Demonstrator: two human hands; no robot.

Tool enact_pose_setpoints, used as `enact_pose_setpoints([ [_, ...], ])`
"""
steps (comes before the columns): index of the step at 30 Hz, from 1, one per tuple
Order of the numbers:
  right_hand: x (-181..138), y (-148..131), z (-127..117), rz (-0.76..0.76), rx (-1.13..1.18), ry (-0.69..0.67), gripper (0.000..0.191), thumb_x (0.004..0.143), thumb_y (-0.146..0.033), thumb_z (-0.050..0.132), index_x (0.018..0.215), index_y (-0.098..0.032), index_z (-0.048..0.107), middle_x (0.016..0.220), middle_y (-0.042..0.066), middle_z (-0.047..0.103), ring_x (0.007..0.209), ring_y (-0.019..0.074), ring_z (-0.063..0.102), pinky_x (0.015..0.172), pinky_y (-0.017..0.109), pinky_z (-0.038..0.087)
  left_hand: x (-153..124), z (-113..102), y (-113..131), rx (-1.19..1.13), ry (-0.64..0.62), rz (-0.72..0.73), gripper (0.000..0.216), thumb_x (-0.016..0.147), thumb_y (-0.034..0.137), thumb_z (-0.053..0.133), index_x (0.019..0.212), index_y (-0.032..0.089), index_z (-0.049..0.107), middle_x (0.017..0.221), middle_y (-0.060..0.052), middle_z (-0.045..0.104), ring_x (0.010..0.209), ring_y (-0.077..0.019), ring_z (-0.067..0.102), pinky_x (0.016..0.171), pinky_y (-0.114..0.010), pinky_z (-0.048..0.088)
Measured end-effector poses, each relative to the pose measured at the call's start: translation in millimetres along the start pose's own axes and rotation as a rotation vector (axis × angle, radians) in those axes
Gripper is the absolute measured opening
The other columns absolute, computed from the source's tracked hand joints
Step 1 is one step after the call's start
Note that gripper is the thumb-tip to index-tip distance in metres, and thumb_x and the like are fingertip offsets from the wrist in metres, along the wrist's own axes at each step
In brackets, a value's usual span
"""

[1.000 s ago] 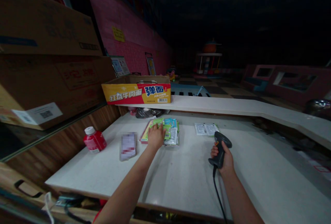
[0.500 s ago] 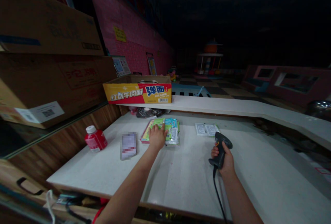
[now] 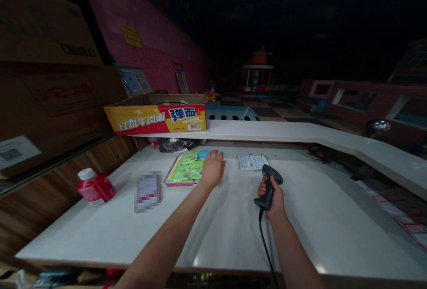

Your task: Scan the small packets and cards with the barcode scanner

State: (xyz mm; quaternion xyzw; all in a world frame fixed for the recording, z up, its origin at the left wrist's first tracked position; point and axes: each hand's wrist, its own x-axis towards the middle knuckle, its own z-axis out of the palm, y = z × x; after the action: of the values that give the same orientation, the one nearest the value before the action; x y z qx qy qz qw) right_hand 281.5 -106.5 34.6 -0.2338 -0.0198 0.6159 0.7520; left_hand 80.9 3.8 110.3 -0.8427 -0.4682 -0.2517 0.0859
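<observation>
My right hand (image 3: 271, 195) grips a black handheld barcode scanner (image 3: 268, 186), whose cable hangs down toward the counter's front edge. My left hand (image 3: 213, 169) rests at the right edge of a pile of flat green packets (image 3: 190, 166), its fingers reaching forward and slightly apart. The hand hides whatever lies beneath its palm. Under the green packets shows a pinkish flat item (image 3: 171, 178). Just beyond the scanner lies a white printed double sachet (image 3: 252, 162), touched by neither hand.
A red bottle with a white cap (image 3: 95, 186) and a blurred-out flat item (image 3: 147, 191) lie to the left on the white counter (image 3: 233, 235). On the raised ledge (image 3: 267, 130) stands an open noodle carton (image 3: 156, 118). Large cardboard boxes (image 3: 63, 102) are stacked at left.
My left hand has slid from the top of the green packets to their right edge. My right hand keeps hold of the scanner. The view has turned slightly right.
</observation>
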Motion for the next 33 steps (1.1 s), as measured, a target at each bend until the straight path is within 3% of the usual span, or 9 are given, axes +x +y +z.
enact_pose_setpoints([
  [3,2,0,0,-0.006,-0.007,-0.006,0.031,0.07,-0.038,0.077,0.081,-0.017,0.056,0.055,-0.006,0.05,0.042,0.005,0.046,0.038,0.014,0.04,10,25,29,-0.134,-0.089,0.076,0.03,0.093,0.025,0.046,0.117,0.015,0.061,0.122,-0.014,0.059,0.117,-0.025,0.052,0.103,-0.039,0.04],
  [5,3,0,0,-0.01,-0.027,-0.011,0.033,0.069,-0.04,0.077,0.081,-0.018,0.056,0.055,-0.006,0.05,0.042,0.0054,0.046,0.037,0.014,0.039,18,45,43,-0.207,-0.169,0.022,0.026,0.09,0.022,0.051,0.111,0.014,0.064,0.113,-0.013,0.063,0.111,-0.0238,0.056,0.1,-0.036,0.041],
  [10,6,0,1,-0.034,-0.1,-0.023,0.036,0.069,-0.045,0.077,0.079,-0.02,0.055,0.054,-0.007,0.049,0.042,0.0062,0.045,0.038,0.016,0.04,43,83,68,-0.291,-0.29,-0.324,0.029,0.084,0.027,0.06,0.108,0.011,0.063,0.107,-0.016,0.067,0.103,-0.0247,0.063,0.091,-0.033,0.045],
  [13,6,1,2,-0.061,-0.143,-0.02,0.038,0.067,-0.048,0.077,0.081,-0.02,0.055,0.055,-0.007,0.048,0.042,0.007,0.045,0.037,0.017,0.039,55,92,81,-0.266,-0.278,-0.486,0.048,0.078,0.044,0.068,0.111,0.011,0.058,0.112,-0.019,0.066,0.108,-0.0297,0.062,0.088,-0.035,0.046],
  [16,7,2,2,-0.061,-0.138,-0.007,0.039,0.067,-0.049,0.077,0.08,-0.02,0.054,0.055,-0.007,0.048,0.041,0.0069,0.043,0.036,0.017,0.038,62,95,90,-0.233,-0.283,-0.616,0.064,0.067,0.047,0.078,0.114,0.013,0.052,0.114,-0.02,0.065,0.111,-0.0324,0.061,0.087,-0.036,0.046],
  [21,8,2,3,-0.038,-0.079,0.011,0.037,0.067,-0.046,0.078,0.077,-0.02,0.054,0.055,-0.007,0.049,0.042,0.0068,0.042,0.036,0.017,0.038,65,100,85,-0.311,-0.291,-0.716,0.062,0.063,0.036,0.082,0.114,0.013,0.053,0.114,-0.02,0.067,0.108,-0.0314,0.064,0.083,-0.035,0.048],
  [27,7,0,4,-0.021,-0.08,-0.002,0.035,0.069,-0.044,0.077,0.078,-0.019,0.054,0.055,-0.007,0.049,0.042,0.0065,0.044,0.037,0.016,0.039,61,101,60,-0.548,-0.293,-0.686,0.014,0.071,0.022,0.072,0.081,0.015,0.065,0.093,-0.013,0.073,0.094,-0.0256,0.069,0.075,-0.029,0.048],
  [30,6,-1,5,-0.045,-0.112,0.006,0.035,0.07,-0.045,0.076,0.077,-0.019,0.053,0.054,-0.006,0.048,0.041,0.0064,0.045,0.037,0.016,0.038,42,97,49,-0.605,-0.18,-0.648,0.008,0.074,0.015,0.064,0.082,0.015,0.065,0.086,-0.009,0.072,0.088,-0.0222,0.069,0.074,-0.028,0.048],
  [33,5,-1,6,-0.046,-0.095,0.014,0.034,0.07,-0.044,0.076,0.079,-0.019,0.054,0.055,-0.006,0.049,0.041,0.006,0.045,0.037,0.016,0.039,10,94,40,-0.678,-0.036,-0.515,0.011,0.077,0.015,0.057,0.086,0.015,0.064,0.088,-0.007,0.071,0.087,-0.0204,0.067,0.077,-0.029,0.049],
])
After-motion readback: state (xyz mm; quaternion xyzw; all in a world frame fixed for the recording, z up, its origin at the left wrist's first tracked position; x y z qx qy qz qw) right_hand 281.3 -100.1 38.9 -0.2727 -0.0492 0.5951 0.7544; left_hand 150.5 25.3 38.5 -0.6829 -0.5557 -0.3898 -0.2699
